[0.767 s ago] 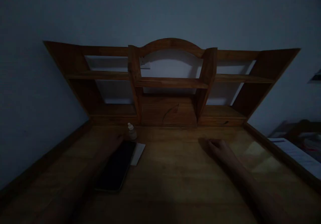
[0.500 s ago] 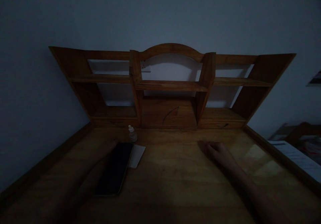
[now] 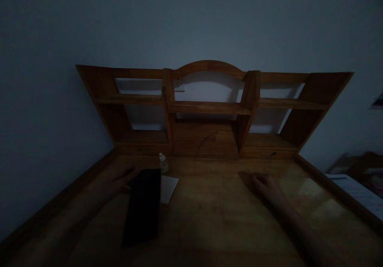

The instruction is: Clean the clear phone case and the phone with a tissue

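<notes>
A dark smartphone [image 3: 143, 209] is in the dim left part of the view, its long side running toward me. My left hand [image 3: 127, 178] grips it by the upper left edge, fingers closed on it. Beside the phone's right edge a small white card or paper [image 3: 169, 188] lies on the desk, partly covered by the phone. Just behind stands a small white dropper bottle [image 3: 163, 163]. Well to the right, my right hand [image 3: 267, 185] rests on the desk with its fingers curled in and nothing visible in them.
The wooden desk [image 3: 209, 219] has raised side edges. A wooden shelf unit [image 3: 209, 108] with several compartments stands along its back, against the wall. A wall socket [image 3: 179, 85] shows behind it. Printed papers [image 3: 356, 191] lie beyond the right edge.
The phone has turned straighter and shifted slightly right in my left hand, which shows more clearly. My right hand stays resting on the desk. The whole view has shifted a little.
</notes>
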Tool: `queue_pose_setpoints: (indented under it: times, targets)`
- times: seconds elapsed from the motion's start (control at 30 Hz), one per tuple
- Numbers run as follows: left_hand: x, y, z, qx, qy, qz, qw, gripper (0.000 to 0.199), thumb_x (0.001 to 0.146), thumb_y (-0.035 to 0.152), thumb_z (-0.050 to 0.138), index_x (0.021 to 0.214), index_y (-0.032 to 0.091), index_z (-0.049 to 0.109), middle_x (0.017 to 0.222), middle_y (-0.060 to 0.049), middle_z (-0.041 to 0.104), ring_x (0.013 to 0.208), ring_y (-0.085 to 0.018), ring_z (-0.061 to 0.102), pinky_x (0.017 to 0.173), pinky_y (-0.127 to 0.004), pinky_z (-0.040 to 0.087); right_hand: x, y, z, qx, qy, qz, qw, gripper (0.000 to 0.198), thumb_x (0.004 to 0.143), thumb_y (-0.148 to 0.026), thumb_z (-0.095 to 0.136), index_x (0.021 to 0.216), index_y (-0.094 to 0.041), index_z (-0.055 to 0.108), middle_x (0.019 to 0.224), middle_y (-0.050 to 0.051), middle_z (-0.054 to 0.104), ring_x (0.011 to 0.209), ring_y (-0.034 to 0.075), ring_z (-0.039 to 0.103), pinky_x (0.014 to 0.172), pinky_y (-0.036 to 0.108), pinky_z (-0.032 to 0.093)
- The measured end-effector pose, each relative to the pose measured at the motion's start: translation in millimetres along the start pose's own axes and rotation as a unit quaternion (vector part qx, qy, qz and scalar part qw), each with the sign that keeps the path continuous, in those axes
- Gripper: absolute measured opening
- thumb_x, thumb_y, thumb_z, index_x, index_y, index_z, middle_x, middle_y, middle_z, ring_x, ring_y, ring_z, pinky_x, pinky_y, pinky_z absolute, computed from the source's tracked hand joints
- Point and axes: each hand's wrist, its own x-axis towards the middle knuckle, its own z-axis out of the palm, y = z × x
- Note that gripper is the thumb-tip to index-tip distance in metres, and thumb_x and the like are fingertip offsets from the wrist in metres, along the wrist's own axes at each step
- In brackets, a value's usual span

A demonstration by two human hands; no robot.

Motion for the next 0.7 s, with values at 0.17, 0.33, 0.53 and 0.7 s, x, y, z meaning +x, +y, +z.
queue_pose_setpoints:
  times: [0.17,0.33,0.53,0.7]
  targets:
    - [1,47,70,-0.104,-0.148,0.038,0.983,0.048,0.075,0.062,0.065,0.099,0.021,0.065,0.095,-0.006,0.066,0.086,-0.021,0.062,0.066,-0.030,0.053,-2,0,-1,0.021,0.038,-0.017,0.999,0.045,0.093,-0.048,0.042,0.069,-0.016,0.062,0.066,0.005,0.063,0.066,0.022,0.059,0.059,0.029,0.038]
    - [22,53,160,-0.231,-0.235,0.024,0.944,0.046,0.073,0.056,0.071,0.095,0.017,0.063,0.085,-0.003,0.062,0.069,-0.013,0.058,0.055,-0.022,0.045,-7,-22,-1,0.172,0.017,0.045,0.984,0.044,0.084,-0.056,0.053,0.067,-0.017,0.063,0.063,0.003,0.061,0.061,0.019,0.055,0.054,0.028,0.037]
    - [45,42,224,-0.300,-0.216,0.001,0.929,0.056,0.077,0.053,0.069,0.118,0.018,0.057,0.114,-0.013,0.062,0.082,-0.018,0.063,0.060,-0.025,0.049,-21,-73,30,0.379,-0.147,0.202,0.891,0.061,0.083,-0.071,0.045,0.073,-0.017,0.070,0.061,0.007,0.067,0.052,0.019,0.061,0.051,0.029,0.045]
    - [54,36,235,-0.332,-0.181,0.030,0.925,0.058,0.076,0.056,0.068,0.117,0.017,0.060,0.119,-0.015,0.062,0.090,-0.021,0.064,0.062,-0.027,0.051,-23,-100,58,0.507,-0.141,0.188,0.829,0.049,0.082,-0.061,0.062,0.105,-0.018,0.072,0.104,0.010,0.075,0.091,0.025,0.071,0.084,0.037,0.053]
